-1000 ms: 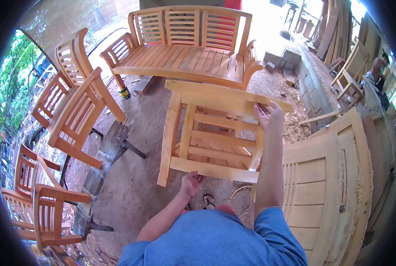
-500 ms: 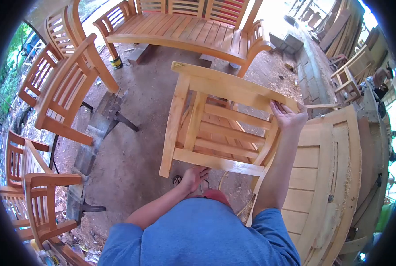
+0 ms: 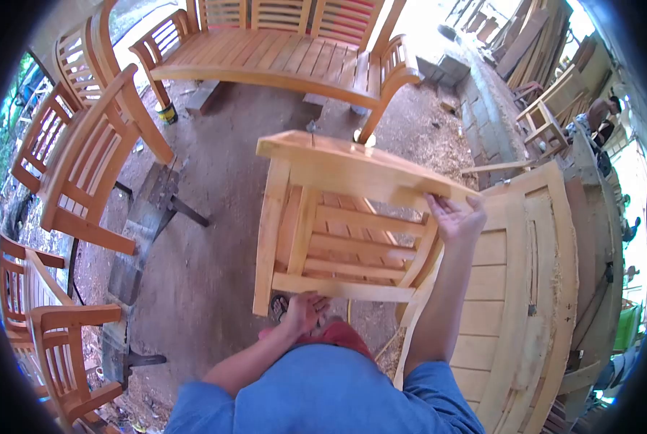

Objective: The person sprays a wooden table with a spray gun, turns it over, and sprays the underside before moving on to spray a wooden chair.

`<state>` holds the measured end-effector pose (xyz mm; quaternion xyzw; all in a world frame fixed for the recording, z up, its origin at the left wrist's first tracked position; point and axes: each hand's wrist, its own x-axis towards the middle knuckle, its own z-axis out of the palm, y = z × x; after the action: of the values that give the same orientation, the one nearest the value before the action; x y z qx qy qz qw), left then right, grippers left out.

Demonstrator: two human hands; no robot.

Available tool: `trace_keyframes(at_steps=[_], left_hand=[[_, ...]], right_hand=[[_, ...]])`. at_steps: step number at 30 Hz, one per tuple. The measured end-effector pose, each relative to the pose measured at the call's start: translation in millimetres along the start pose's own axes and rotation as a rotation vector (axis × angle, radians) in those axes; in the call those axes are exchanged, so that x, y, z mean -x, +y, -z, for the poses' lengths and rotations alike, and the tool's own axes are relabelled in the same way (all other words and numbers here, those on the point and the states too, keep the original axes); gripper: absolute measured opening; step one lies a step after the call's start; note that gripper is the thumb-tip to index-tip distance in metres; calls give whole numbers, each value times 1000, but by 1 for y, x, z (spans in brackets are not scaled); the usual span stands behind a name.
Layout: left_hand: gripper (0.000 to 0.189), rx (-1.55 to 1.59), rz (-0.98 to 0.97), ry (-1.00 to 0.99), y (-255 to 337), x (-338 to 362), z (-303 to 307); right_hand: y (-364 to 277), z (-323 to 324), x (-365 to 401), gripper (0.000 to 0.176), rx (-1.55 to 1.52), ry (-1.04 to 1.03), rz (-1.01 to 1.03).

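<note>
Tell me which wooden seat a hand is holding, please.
The pale chair in the middle: the right hand grips it. The long bench and left-side chairs are deeper orange, untouched.

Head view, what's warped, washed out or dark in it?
Head view: wide-lens warping seems to bow the long bench and the wooden panel; glare washes out the background above the bench's right end; black rounds off both sides; the held chair is fairly clear.

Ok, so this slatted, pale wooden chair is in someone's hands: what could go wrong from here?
The slatted, pale wooden chair could slip, since the left hand shows no clearly firm grip, and land on the foot in a dark sandal. It might also scrape the large, pale, panelled wooden piece at right.
</note>
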<state>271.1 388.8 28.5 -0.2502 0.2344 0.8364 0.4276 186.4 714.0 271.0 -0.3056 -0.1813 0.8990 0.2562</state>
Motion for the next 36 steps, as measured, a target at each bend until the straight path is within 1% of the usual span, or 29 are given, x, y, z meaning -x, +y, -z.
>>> trace_keyframes(at_steps=[3,4,5,7,8,10,12,14,16,17,19,20,22,25,28,29,31,32,35,36], left_hand=[[33,-59,-16,3,-8,2,0],[32,-138,68,-31,-5,6,2],[32,-222,137,-3,-5,6,2],[30,-388,279,56,7,30,-38],[28,-394,226,-34,14,43,-62],[28,-477,63,-110,25,45,-97],[26,-338,-235,-182,45,57,-142],[23,-236,-424,-162,58,49,-166],[22,-167,-456,-72,68,35,-180],[23,-152,-479,-49,70,30,-183],[25,-126,-521,6,68,25,-183],[26,-111,-545,5,63,25,-181],[28,-84,-595,-11,57,28,-182],[28,-69,-599,31,50,33,-183],[41,-137,-593,23,48,28,-171],[38,-115,-571,34,46,25,-165],[33,-73,-526,60,40,22,-161],[36,-85,-530,98,35,24,-161],[40,-80,-471,142,32,29,-154],[50,-95,-454,141,32,28,-146]], right_hand=[[0,10,1,76,18,-16,-31],[2,11,6,71,16,-42,-41],[5,13,8,70,12,-37,-30],[8,18,12,68,6,-24,-3],[8,19,15,63,9,-5,5],[3,30,10,60,-17,-58,-30],[4,48,12,57,-34,-92,-61],[5,58,14,54,-53,-133,-66],[6,61,24,60,-39,-76,-54],[7,62,29,63,-32,-51,-48],[6,72,35,57,-43,-76,-83],[6,78,38,54,-50,-88,-98],[9,89,45,54,-24,-50,-102],[15,102,59,51,-10,-24,-103],[18,121,63,48,-28,-11,-132],[18,129,63,47,-34,-3,-150],[20,137,71,36,-23,12,-153],[23,142,74,30,-18,22,-155],[30,164,78,29,-31,52,-172],[32,167,83,29,-24,34,-165]])
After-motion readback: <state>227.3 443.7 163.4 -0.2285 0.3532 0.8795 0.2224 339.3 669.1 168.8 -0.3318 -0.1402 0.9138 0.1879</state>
